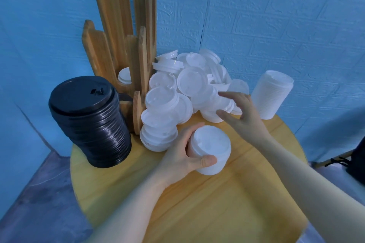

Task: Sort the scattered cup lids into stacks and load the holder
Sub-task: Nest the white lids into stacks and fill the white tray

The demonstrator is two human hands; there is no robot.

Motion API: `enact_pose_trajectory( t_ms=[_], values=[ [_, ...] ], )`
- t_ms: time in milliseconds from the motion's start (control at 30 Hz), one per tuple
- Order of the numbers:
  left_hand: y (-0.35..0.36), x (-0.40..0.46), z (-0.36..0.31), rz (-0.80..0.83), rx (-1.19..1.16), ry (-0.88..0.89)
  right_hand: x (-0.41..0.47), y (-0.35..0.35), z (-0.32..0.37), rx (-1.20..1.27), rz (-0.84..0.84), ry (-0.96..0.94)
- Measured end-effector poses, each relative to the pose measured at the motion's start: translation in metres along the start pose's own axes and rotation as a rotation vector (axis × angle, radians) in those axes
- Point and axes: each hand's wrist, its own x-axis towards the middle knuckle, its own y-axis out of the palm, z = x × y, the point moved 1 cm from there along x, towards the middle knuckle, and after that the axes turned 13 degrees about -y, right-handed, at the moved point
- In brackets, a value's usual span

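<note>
Left of the wooden holder (pixel 126 45) stands the black lid stack (pixel 88 122). The left hand (pixel 183 156) grips a short white lid stack (pixel 209 150) on the table (pixel 217 203); keep it upright and steady. The right hand (pixel 243 116), fingers spread and empty, reaches the loose white lids (pixel 189 85): pinch one rim only

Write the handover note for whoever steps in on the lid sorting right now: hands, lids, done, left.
Left hand grips a short stack of white lids standing on the round table.
Right hand is open, fingers spread, reaching at the near edge of the loose white lid pile.
Done: tall black lid stack at the table's left; tall white lid stack at the right by the wall.
The wooden holder shows only a few white lids in one slot.
Left: stack the remaining pile, then load the holder.
</note>
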Motion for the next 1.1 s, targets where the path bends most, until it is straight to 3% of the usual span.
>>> enact_pose_trajectory(
  t_ms=[267,633,900,1100],
  values=[
    [0.001,0.000,0.000,0.014,-0.003,-0.004,0.055,0.031,-0.024,-0.240,0.203,0.203],
    [0.001,0.000,0.001,-0.001,-0.002,0.018,0.031,0.017,-0.017,-0.190,0.043,0.129],
    [0.002,0.000,0.001,-0.026,0.026,0.026,-0.020,-0.007,0.017,0.117,-0.095,0.180],
    [0.002,-0.001,0.001,0.006,0.010,0.014,-0.054,-0.014,0.036,0.443,-0.065,0.227]
  ],
)
